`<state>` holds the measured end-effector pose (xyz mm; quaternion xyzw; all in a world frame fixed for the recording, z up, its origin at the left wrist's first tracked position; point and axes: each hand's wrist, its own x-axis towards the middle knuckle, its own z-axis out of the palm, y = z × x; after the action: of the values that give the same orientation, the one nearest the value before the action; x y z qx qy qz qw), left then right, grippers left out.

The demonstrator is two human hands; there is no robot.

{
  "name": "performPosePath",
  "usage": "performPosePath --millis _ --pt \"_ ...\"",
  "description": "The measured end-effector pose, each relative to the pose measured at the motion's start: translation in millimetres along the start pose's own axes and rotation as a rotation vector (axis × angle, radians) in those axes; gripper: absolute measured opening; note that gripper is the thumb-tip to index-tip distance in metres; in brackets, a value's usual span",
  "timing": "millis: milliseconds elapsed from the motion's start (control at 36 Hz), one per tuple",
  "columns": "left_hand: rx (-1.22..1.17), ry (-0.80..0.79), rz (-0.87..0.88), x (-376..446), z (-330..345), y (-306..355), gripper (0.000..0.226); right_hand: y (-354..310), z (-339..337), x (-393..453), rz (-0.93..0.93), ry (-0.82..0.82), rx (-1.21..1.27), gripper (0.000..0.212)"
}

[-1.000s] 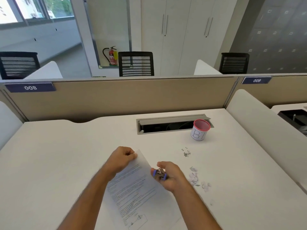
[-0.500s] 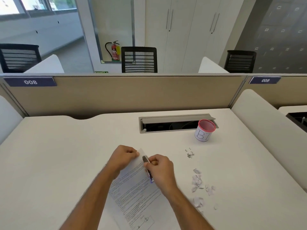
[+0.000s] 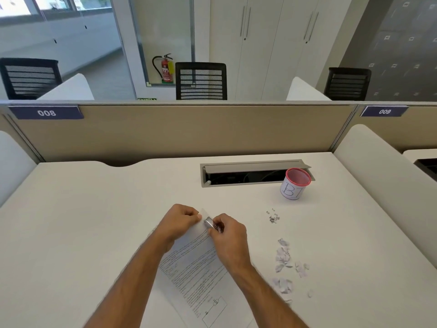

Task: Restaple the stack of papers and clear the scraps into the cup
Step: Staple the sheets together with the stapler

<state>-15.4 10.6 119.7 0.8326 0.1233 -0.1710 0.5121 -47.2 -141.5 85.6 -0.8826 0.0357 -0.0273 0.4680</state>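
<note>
A stack of printed papers lies tilted on the white desk in front of me. My left hand pinches its top corner. My right hand grips a small silver and purple stapler set against that same corner, right beside my left thumb. Torn paper scraps are scattered on the desk to the right of the stack. A few loose staples lie farther back. The white cup with a red rim stands upright beyond them at the right.
An open cable tray is sunk into the desk just behind the cup. A beige partition closes the far edge, and a white side divider rises on the right.
My right hand carried the stapler from beside the sheet up to the top corner that my left hand holds. The papers stayed in place.
</note>
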Motion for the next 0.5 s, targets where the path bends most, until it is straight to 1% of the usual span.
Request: performPosePath --millis 361,500 --pt "-0.039 0.051 0.03 -7.5 6.0 5.0 0.024 3.2 -2.3 3.4 -0.056 0.025 -0.077 0.007" --pt "-0.038 0.076 0.026 -9.6 9.9 5.1 0.027 5.2 1.4 2.1 -0.08 0.046 -0.096 0.006"
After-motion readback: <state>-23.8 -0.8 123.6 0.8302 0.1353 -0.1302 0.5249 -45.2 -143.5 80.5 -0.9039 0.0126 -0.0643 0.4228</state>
